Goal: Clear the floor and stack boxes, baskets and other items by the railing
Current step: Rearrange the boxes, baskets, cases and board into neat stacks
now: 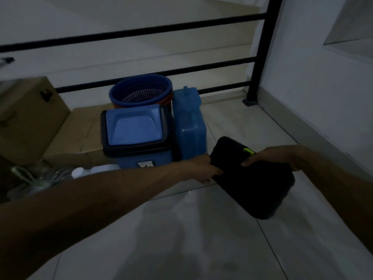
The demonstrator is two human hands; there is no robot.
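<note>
A black case with a small yellow-green tag is held low over the tiled floor, tilted, just right of the blue items. My left hand grips its left edge and my right hand grips its upper right edge. By the black railing stand a blue perforated basket, a blue swing-lid bin and a blue jerrycan. Cardboard boxes sit to the left.
A flat cardboard box lies behind the bin. White bottles and clear plastic lie at the lower left. A white wall bounds the right side. The railing post stands in the corner.
</note>
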